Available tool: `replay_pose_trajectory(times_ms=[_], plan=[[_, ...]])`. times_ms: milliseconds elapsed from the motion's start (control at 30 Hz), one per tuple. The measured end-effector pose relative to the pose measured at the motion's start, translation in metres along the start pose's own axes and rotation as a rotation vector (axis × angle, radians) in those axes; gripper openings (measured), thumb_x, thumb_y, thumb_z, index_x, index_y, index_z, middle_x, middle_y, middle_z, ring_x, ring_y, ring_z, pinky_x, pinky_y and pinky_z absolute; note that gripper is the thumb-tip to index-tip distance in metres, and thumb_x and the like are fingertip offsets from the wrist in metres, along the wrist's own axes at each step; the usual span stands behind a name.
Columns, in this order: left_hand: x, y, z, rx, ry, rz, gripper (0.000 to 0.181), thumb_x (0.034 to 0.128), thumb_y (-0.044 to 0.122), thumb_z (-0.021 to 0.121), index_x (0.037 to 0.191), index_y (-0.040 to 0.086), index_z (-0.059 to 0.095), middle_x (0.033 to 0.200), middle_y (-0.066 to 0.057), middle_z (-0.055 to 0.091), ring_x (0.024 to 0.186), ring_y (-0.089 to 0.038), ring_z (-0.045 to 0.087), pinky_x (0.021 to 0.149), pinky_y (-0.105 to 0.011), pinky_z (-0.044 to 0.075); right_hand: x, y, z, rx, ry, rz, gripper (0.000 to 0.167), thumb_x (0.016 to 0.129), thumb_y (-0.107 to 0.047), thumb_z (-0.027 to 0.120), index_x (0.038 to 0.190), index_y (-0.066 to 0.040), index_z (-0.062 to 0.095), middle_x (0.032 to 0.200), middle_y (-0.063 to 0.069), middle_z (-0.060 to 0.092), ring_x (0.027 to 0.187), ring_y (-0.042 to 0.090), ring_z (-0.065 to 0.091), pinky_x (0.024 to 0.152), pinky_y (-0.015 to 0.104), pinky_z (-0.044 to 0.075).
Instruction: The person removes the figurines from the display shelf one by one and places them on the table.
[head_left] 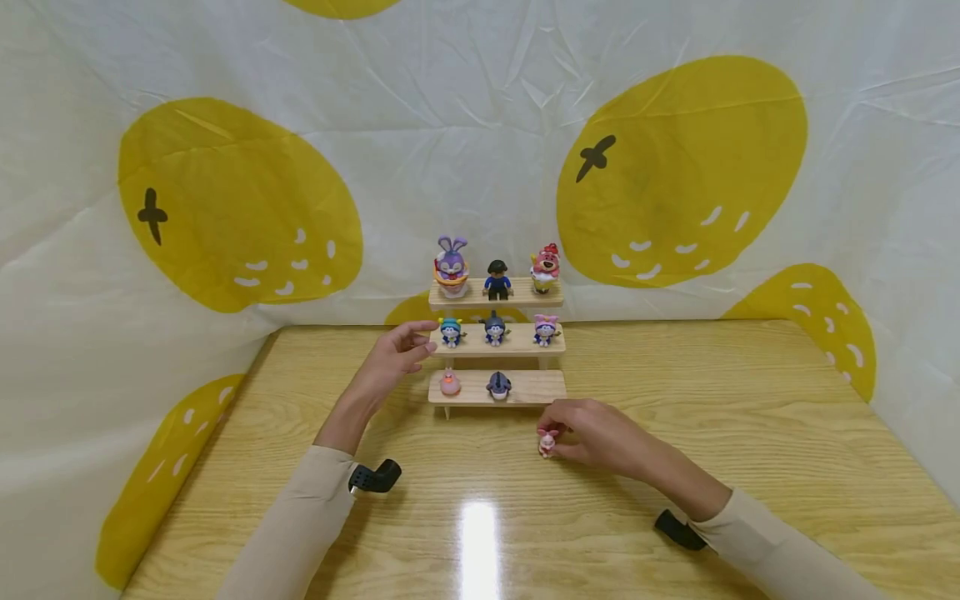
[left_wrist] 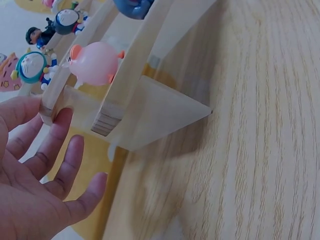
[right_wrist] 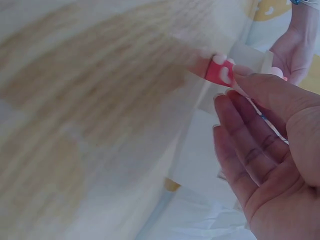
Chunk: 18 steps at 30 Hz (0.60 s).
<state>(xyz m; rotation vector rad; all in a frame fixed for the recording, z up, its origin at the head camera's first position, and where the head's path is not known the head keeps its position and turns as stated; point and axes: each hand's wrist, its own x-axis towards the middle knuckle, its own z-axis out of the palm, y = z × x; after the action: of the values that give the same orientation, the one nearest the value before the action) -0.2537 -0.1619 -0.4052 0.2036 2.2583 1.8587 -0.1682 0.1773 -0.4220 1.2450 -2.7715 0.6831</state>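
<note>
A small pink figurine with ears (head_left: 547, 444) is pinched between thumb and fingers of my right hand (head_left: 600, 433), low in front of the shelf's right end. In the right wrist view, the figurine's red and white part (right_wrist: 220, 72) shows at the thumb tip. My left hand (head_left: 395, 358) grips the left end of the middle tier of a wooden three-tier display shelf (head_left: 525, 387). Thumb and a finger meet the board's end (left_wrist: 47, 110) there; the other fingers hang loosely curled. On the bottom tier stand a pink bird-like figure (head_left: 450, 384) and a grey shark figure (head_left: 498, 386).
Three hooded figures, one of them in grey (head_left: 494, 330), line the middle tier. The top tier bears a purple rabbit (head_left: 452, 268), a dark-haired toy person (head_left: 497, 281) and a pink bear (head_left: 546, 268). A patterned cloth (head_left: 465, 150) hangs behind the wooden table (head_left: 420, 517).
</note>
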Motion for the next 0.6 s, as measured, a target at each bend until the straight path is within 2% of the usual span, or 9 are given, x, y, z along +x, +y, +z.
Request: replay_pose_trajectory(times_ms=[400, 600], plan=[[0.0, 0.002, 0.0, -0.016, -0.005, -0.026, 0.04, 0.1018, 0.024, 0.065, 0.141, 0.019, 0.058, 0.121, -0.009, 0.057, 0.12, -0.029, 0.055, 0.107, -0.058, 0.041, -0.001, -0.012, -0.023, -0.054, -0.026, 0.033, 0.024, 0.086, -0.019, 0.083, 0.107, -0.014, 0.073, 0.104, -0.003, 0.071, 0.093, 0.015, 0.07, 0.079, 0.032, 0.058], [0.0, 0.002, 0.001, -0.018, -0.006, -0.026, 0.04, 0.1016, 0.025, 0.065, 0.14, 0.017, 0.058, 0.121, -0.009, 0.056, 0.122, -0.032, 0.054, 0.107, -0.059, 0.04, 0.005, -0.015, -0.03, -0.065, 0.005, 0.01, 0.022, 0.087, -0.021, 0.082, 0.106, -0.013, 0.074, 0.101, -0.002, 0.072, 0.091, 0.015, 0.07, 0.078, 0.032, 0.057]])
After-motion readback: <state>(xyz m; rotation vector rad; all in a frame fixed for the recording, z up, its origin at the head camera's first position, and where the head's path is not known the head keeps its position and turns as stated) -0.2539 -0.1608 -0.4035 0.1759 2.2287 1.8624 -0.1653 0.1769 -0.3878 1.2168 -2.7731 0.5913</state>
